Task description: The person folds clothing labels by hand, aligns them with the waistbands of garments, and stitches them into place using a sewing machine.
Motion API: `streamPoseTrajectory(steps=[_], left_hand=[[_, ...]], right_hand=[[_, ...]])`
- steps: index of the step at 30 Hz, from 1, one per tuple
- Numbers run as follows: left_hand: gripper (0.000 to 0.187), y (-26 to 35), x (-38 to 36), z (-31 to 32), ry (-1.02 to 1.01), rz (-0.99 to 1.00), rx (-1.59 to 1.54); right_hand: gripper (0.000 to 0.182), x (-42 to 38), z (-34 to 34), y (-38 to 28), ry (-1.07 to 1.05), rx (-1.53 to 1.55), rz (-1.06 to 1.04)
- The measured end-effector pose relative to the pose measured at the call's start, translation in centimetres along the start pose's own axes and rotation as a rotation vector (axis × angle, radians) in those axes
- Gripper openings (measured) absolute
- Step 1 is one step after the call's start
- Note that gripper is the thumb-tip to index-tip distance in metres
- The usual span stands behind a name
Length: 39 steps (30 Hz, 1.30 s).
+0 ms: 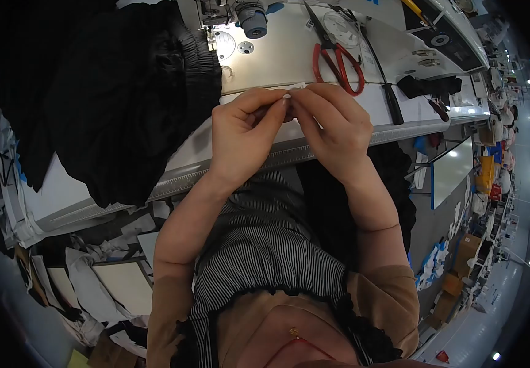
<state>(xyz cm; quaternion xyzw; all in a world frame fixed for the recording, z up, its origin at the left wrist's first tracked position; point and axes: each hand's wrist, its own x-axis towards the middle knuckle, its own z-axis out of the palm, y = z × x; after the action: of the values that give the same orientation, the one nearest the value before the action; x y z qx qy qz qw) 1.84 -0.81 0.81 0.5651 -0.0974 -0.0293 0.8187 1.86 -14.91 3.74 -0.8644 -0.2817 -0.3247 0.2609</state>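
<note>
My left hand and my right hand meet at the fingertips above the front edge of the sewing table. Both are closed in a pinch around a tiny white piece, too small to name and mostly covered by the fingers. Left of my hands lies a heap of black fabric with a gathered, elastic-looking edge. Red-handled scissors rest on the table just beyond my right hand. The sewing machine stands behind, its lamp lighting the needle plate.
A screwdriver with a black handle lies right of the scissors. Farther right are a black cloth scrap and the machine's panel. A ruler strip runs along the table edge. White fabric pieces hang below left.
</note>
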Motion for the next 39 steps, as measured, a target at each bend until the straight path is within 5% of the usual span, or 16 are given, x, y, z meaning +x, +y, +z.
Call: streamPoseTrajectory(steps=[7, 9, 13, 16, 19, 21, 24, 30, 39], left_hand=[[0.017, 0.6, -0.3, -0.6, -0.005, -0.092, -0.097], [0.018, 1.3, -0.2, -1.4, -0.093, -0.414, -0.432], [0.018, 1.5, -0.3, -1.5, -0.134, -0.432, -0.510], [0.017, 1.0, -0.5, -1.4, -0.128, -0.265, -0.255], [0.016, 1.1, -0.6, -1.1, -0.096, -0.144, -0.169], [0.016, 1.4, -0.8, -0.9, -0.063, -0.104, -0.096], [0.015, 1.3, -1.1, -0.5, 0.000, -0.053, -0.105], [0.018, 0.7, -1.3, -0.7, 0.027, 0.013, 0.015], [0.019, 0.7, -1.4, -0.7, -0.002, -0.007, -0.069]], right_hand=[[0.022, 0.1, -0.2, 0.5, -0.022, -0.039, -0.107], [0.031, 0.2, -0.3, 0.8, -0.017, 0.008, -0.227], [0.035, 0.0, -0.7, 1.2, -0.076, -0.038, -0.342], [0.036, -0.2, -0.8, 1.2, -0.108, -0.070, -0.345], [0.029, -0.7, -0.6, 0.4, -0.085, 0.138, -0.137], [0.021, -1.1, -0.8, -0.6, -0.075, 0.386, 0.319], [0.017, -1.4, -0.1, -0.6, -0.051, 0.555, 0.456], [0.013, -1.6, 0.9, -1.2, -0.039, 0.931, 0.665], [0.009, -1.6, 1.8, -1.6, 0.069, 0.878, 0.680]])
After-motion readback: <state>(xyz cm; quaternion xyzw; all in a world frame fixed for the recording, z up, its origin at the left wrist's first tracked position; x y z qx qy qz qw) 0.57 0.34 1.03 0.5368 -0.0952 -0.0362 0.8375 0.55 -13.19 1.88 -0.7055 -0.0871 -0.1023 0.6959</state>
